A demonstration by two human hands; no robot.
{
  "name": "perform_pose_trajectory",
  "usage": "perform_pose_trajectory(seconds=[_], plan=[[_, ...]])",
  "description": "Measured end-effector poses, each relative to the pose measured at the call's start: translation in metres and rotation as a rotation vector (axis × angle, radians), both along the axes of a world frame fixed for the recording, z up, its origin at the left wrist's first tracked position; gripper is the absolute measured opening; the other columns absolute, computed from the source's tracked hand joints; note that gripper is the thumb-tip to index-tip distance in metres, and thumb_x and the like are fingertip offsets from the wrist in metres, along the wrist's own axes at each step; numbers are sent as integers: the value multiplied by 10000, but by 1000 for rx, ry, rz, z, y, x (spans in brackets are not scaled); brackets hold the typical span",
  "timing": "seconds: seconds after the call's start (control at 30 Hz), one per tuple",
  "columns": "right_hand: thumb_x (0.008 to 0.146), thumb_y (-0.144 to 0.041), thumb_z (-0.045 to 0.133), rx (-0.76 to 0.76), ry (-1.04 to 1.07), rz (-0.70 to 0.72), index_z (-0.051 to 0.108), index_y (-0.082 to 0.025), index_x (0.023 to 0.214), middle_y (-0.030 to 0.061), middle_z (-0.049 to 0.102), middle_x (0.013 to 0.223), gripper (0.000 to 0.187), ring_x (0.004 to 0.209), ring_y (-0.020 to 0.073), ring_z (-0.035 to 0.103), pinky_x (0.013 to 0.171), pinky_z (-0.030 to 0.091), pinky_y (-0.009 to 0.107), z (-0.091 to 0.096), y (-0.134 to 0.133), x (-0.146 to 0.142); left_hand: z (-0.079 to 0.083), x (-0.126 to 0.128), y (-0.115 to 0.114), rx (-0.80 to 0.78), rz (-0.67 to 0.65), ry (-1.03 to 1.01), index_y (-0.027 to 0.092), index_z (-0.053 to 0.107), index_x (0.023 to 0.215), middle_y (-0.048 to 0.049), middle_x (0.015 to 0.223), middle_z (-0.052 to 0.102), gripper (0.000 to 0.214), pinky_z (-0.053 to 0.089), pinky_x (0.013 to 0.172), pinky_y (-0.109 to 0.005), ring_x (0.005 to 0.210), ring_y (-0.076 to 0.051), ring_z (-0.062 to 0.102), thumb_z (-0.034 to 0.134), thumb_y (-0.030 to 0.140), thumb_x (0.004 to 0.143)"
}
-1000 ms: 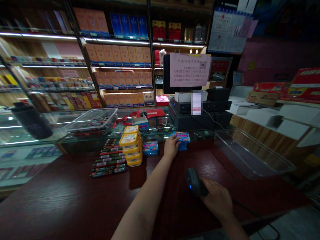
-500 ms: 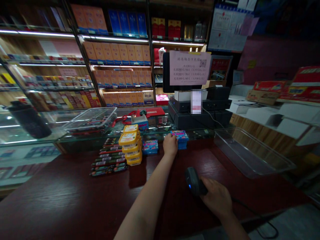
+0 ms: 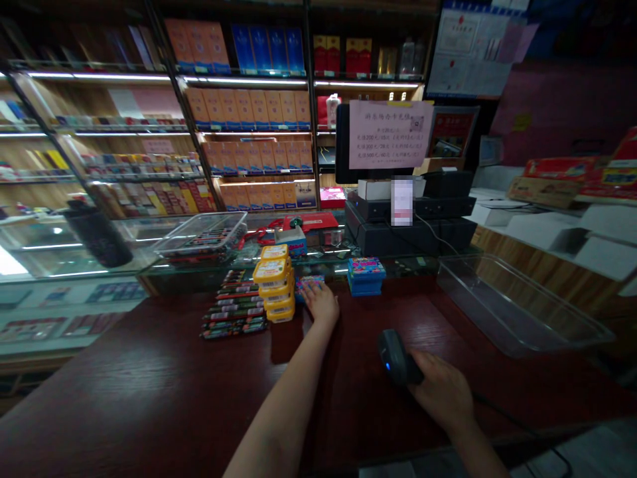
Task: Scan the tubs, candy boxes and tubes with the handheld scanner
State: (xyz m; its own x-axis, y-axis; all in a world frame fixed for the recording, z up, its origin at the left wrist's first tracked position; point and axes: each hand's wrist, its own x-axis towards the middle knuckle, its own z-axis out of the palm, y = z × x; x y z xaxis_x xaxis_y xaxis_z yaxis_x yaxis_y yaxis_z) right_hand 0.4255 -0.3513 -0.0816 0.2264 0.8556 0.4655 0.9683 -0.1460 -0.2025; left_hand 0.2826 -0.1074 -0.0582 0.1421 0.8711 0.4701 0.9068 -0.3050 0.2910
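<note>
My left hand [image 3: 321, 303] reaches over the left stack of small blue packs [image 3: 309, 283], its fingers spread across them and covering part. A taller stack of blue packs [image 3: 367, 277] stands apart to the right of that hand. My right hand [image 3: 444, 385] is wrapped round the handle of a black barcode scanner [image 3: 395, 356], which shows a blue light and is held over the tabletop. Left of my left hand rises a stack of yellow plastic tubs [image 3: 275, 284]. Beside the tubs lies a pile of dark, slim wrapped sticks [image 3: 233, 307].
On the right of the brown table [image 3: 164, 392] sits a clear plastic bin [image 3: 517, 318]. Another clear bin [image 3: 202, 236] holding slim sticks is at the back left, near a dark bottle [image 3: 97, 232]. A monitor with a pink notice [image 3: 388, 136] stands behind; a cable trails from the scanner.
My left hand has left the right stack of blue packs and moved left onto the other stack, fingers spreading. The view has turned slightly left; my right hand still grips the scanner.
</note>
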Motion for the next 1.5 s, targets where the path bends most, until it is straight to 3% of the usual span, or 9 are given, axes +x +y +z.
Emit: perform_pose_trajectory(seconds=[0.27,0.4,0.6,0.73,0.83,1.0,1.2,1.33,1.5], plan=[[772,-157,496,7,-17,39,608,-219,1046,19,718,965,302,857,181,667,737,471,260,3,-3,0,3,-29,-5,42,-80,138,130,555,1057,-165,1084,593,236,329,1021,-513,1113,-298,535,511,139,826],[777,-171,504,8,-25,22,604,-216,1076,16,716,974,319,866,184,668,745,473,273,2,-4,0,5,-41,-7,40,-158,70,112,574,1049,-164,1071,591,325,403,968,-456,1058,-255,554,348,16,836],[768,-191,524,-14,-35,34,601,-223,1088,14,709,1012,331,884,195,668,745,494,298,-2,-4,2,-4,-54,-20,-13,-386,-792,198,643,977,-86,1068,601,242,429,974,-433,1053,-231,552,515,106,793],[763,-177,521,-19,-35,5,602,-216,1097,34,701,1054,346,920,209,662,767,493,313,0,-5,-2,-16,-56,-38,-431,-473,-1501,187,587,976,-58,989,627,285,514,849,-438,934,-201,606,659,346,751],[737,-152,533,-55,17,-16,613,-225,1087,34,703,1061,366,917,215,666,765,486,312,8,-6,-7,-22,-60,-47,-591,-509,-1718,184,549,1004,-58,1036,620,407,526,841,-425,951,-189,612,723,387,697],[741,-299,585,-121,331,-55,642,-289,1060,11,737,871,325,801,242,688,645,465,305,29,-5,-26,-23,-63,-48,-594,-511,-1802,189,544,1006,-59,1070,617,441,519,869,-439,997,-201,607,758,376,669],[671,-480,641,35,876,135,667,-162,966,73,726,875,435,814,230,661,708,500,320,45,2,-58,-25,-62,-48,-582,-486,-1801,193,543,1011,-60,1063,618,425,522,859,-446,978,-195,612,749,367,682],[679,-496,644,-24,964,123,661,-153,971,42,697,711,450,615,188,627,552,483,284,49,2,-67,-25,-63,-49,-589,-493,-1797,190,546,988,-57,1036,629,399,521,858,-452,960,-193,618,741,369,689],[707,-493,627,-102,980,124,625,-155,1026,57,698,803,465,522,144,570,495,460,265,52,1,-68,-25,-61,-49,-591,-503,-1805,196,553,1006,-62,1070,627,380,513,878,-464,997,-199,608,727,349,704]])
